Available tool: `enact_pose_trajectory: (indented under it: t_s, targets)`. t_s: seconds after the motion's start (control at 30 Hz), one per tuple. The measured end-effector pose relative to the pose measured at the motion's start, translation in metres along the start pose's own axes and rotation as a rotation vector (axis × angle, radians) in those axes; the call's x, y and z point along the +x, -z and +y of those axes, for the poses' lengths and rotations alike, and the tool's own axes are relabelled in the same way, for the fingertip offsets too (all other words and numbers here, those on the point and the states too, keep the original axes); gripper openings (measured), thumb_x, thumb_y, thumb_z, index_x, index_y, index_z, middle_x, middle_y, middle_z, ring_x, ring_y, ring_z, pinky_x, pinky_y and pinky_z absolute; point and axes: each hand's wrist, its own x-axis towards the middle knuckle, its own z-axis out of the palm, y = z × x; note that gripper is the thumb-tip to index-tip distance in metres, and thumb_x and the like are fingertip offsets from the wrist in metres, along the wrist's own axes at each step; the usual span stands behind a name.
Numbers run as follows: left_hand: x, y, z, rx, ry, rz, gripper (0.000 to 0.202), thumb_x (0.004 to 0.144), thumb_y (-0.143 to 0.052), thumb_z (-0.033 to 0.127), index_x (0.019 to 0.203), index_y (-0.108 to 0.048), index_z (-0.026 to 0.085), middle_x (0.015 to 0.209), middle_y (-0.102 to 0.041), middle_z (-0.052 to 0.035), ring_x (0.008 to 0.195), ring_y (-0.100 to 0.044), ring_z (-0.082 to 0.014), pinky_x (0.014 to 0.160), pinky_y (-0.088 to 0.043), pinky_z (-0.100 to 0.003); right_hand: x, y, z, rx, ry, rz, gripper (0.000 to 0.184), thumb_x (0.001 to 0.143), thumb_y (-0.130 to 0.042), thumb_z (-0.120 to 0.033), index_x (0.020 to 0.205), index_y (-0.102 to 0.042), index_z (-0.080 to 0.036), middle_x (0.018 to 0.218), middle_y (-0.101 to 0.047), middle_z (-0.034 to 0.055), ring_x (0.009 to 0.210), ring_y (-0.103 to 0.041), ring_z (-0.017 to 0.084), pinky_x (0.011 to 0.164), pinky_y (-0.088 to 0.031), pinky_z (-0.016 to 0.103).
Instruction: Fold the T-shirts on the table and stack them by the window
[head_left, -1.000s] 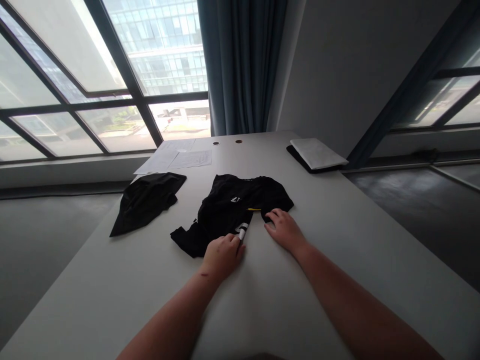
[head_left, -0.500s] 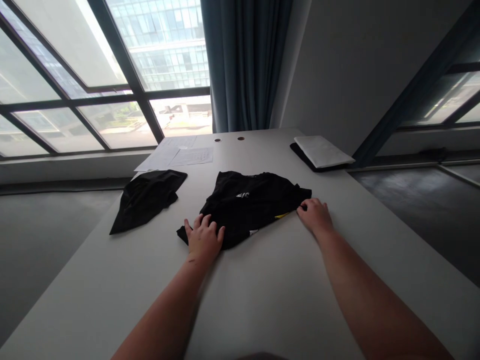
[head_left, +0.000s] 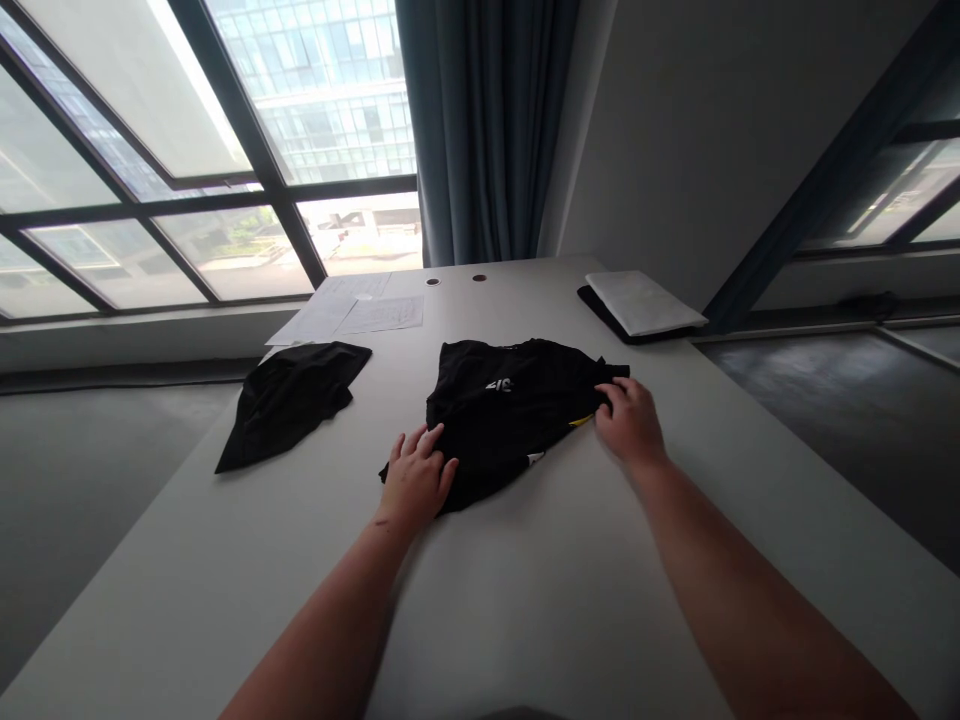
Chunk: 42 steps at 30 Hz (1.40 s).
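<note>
A black T-shirt [head_left: 502, 425] lies bunched and creased on the white table [head_left: 517, 610] in front of me. It carries white print on its upper part and small yellow and white patches along its near edge. My left hand [head_left: 418, 472] rests palm down on its left near corner, fingers apart and covering part of the cloth. At the opposite end, my right hand [head_left: 631, 422] touches the right edge with fingers stretched over the cloth, thumb apart from them.
Left of the shirt lies another piece of black cloth [head_left: 292, 405], folded. Paper sheets [head_left: 349, 308] lie at the far left of the table. A white flat packet [head_left: 645, 302] rests on a dark flat item [head_left: 604, 312] at the far right. Behind hangs a blue curtain [head_left: 487, 130].
The shirt has shifted a little to the right, its left corner most clearly. My left hand has slid slightly right with it. My right hand's fingers have loosened from a pinch and moved up slightly.
</note>
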Motion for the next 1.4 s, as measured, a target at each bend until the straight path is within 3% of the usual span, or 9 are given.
enact_pose_trajectory:
  t_s: [0.2, 0.37, 0.53, 0.7, 0.83, 1.03, 1.2, 1.3, 1.4]
  targets:
    - [-0.012, 0.010, 0.028, -0.101, -0.151, -0.143, 0.045, 0.104, -0.046, 0.040, 0.081, -0.080, 0.023, 0.128, -0.075, -0.0081, 0.121, -0.067, -0.0272, 0.130, -0.019, -0.055, -0.024, -0.021, -0.063, -0.151, -0.019, -0.442, 0.064, 0.102, -0.042, -0.058, 0.155, -0.050, -0.024, 0.163, -0.040, 0.0165, 0.152, -0.032, 0.042, 0.120, -0.026, 0.065]
    - [-0.024, 0.024, 0.046, -0.218, -0.174, -0.276, 0.043, 0.104, -0.043, 0.047, 0.092, -0.075, 0.022, 0.091, -0.078, -0.0090, 0.087, -0.075, -0.0241, 0.100, -0.053, -0.041, -0.015, -0.026, -0.053, -0.163, 0.066, -0.493, 0.065, 0.103, -0.040, -0.057, 0.161, -0.041, -0.027, 0.171, -0.028, 0.0125, 0.157, -0.023, 0.036, 0.125, -0.018, 0.061]
    - [-0.019, 0.028, 0.033, -0.717, -0.287, -0.360, 0.040, 0.105, -0.042, 0.047, 0.108, -0.076, 0.026, 0.104, -0.080, -0.0045, 0.094, -0.075, -0.0198, 0.086, -0.057, -0.029, -0.008, -0.024, -0.036, -0.092, 0.242, -0.535, 0.063, 0.102, -0.044, -0.052, 0.161, -0.041, -0.030, 0.172, -0.028, 0.0063, 0.158, -0.021, 0.034, 0.127, -0.018, 0.060]
    - [-0.003, 0.006, 0.005, -0.620, -0.097, -0.046, 0.044, 0.108, -0.035, 0.040, 0.118, -0.074, 0.025, 0.138, -0.070, -0.0061, 0.129, -0.063, -0.0229, 0.115, -0.046, -0.041, -0.009, -0.026, -0.035, -0.078, 0.252, -0.519, 0.061, 0.101, -0.046, -0.051, 0.159, -0.043, -0.032, 0.171, -0.030, 0.0054, 0.158, -0.023, 0.034, 0.126, -0.019, 0.061]
    - [0.007, -0.019, -0.011, -0.271, -0.001, -0.106, 0.038, 0.106, -0.044, 0.039, 0.134, -0.067, 0.031, 0.159, -0.051, -0.0027, 0.148, -0.046, -0.0238, 0.129, -0.024, -0.050, -0.009, -0.024, -0.038, -0.073, 0.222, -0.509, 0.061, 0.102, -0.045, -0.052, 0.158, -0.045, -0.030, 0.170, -0.032, 0.0064, 0.156, -0.027, 0.034, 0.126, -0.021, 0.058]
    - [0.010, -0.032, -0.025, -0.080, 0.259, -0.082, 0.050, 0.104, -0.048, 0.041, 0.152, -0.051, 0.029, 0.167, -0.039, -0.0057, 0.156, -0.030, -0.0294, 0.128, -0.021, -0.056, -0.006, -0.026, -0.033, -0.091, 0.094, -0.454, 0.059, 0.100, -0.046, -0.043, 0.155, -0.050, -0.023, 0.167, -0.038, 0.0101, 0.153, -0.035, 0.033, 0.124, -0.029, 0.052]
    - [0.015, -0.026, -0.050, -0.039, 0.411, -0.024, 0.044, 0.101, -0.049, 0.034, 0.143, -0.059, 0.029, 0.161, -0.048, -0.0068, 0.148, -0.043, -0.0306, 0.123, -0.030, -0.055, -0.006, -0.028, -0.028, -0.119, 0.038, -0.425, 0.062, 0.100, -0.046, -0.048, 0.154, -0.051, -0.019, 0.165, -0.040, 0.0147, 0.151, -0.037, 0.034, 0.123, -0.030, 0.051]
    - [0.017, -0.018, -0.070, -0.032, 0.509, 0.082, 0.036, 0.099, -0.047, 0.031, 0.126, -0.069, 0.022, 0.135, -0.069, -0.0112, 0.126, -0.062, -0.0287, 0.110, -0.044, -0.045, -0.006, -0.029, -0.027, -0.125, 0.025, -0.417, 0.062, 0.100, -0.046, -0.049, 0.154, -0.050, -0.018, 0.165, -0.039, 0.0160, 0.151, -0.037, 0.034, 0.122, -0.030, 0.051]
    - [0.017, -0.011, -0.092, 0.008, 0.650, 0.169, 0.031, 0.097, -0.048, 0.032, 0.111, -0.073, 0.019, 0.119, -0.073, -0.0128, 0.114, -0.065, -0.0317, 0.098, -0.049, -0.045, -0.005, -0.028, -0.028, -0.126, 0.029, -0.410, 0.062, 0.101, -0.046, -0.049, 0.154, -0.050, -0.017, 0.164, -0.040, 0.0170, 0.151, -0.037, 0.034, 0.122, -0.032, 0.051]
